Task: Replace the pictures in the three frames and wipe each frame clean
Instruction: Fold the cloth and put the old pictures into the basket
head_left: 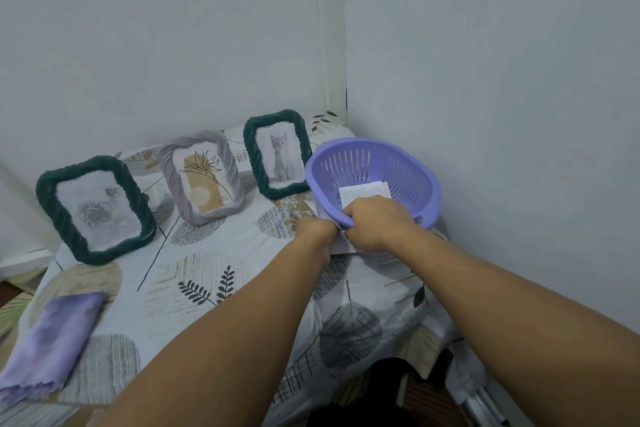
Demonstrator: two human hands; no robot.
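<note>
Three frames stand far left on the tabletop: dark green frame, grey frame, second green frame. Right hand curls over the near rim of the purple basket; papers lie inside. Left hand pinches a pale sheet beneath. Steady the basket, draw the sheet flat. Purple cloth near left, untouched.

Counter draped in leaf-print cloth. Standing along rear: dark green frame, grey frame, second green frame. Purple basket at right. Folded purple cloth near left.
</note>
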